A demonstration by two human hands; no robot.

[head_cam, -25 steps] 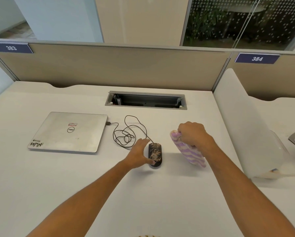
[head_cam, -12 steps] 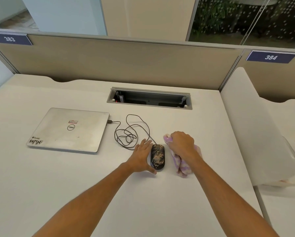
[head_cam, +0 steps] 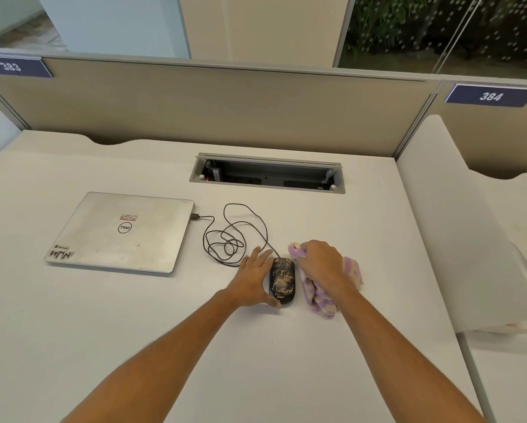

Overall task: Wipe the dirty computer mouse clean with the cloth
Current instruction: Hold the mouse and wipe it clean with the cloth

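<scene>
A black wired mouse (head_cam: 282, 279) speckled with tan grime lies on the white desk (head_cam: 134, 331). My left hand (head_cam: 254, 279) rests flat against the mouse's left side, thumb at its near end, steadying it. My right hand (head_cam: 321, 265) is closed on a bunched purple-and-white striped cloth (head_cam: 317, 296), which sits on the desk right beside the mouse's right side. The cloth touches or nearly touches the mouse's right edge. The top of the mouse is uncovered.
The mouse's black cable (head_cam: 228, 239) coils left of my hands and plugs into a shut silver laptop (head_cam: 121, 232). An open cable tray (head_cam: 268, 174) sits in the desk behind. A white curved divider (head_cam: 457, 239) borders the right side.
My right hand has brought the cloth down from the air to the desk right beside the mouse. My left hand has stayed on the mouse's left side.
</scene>
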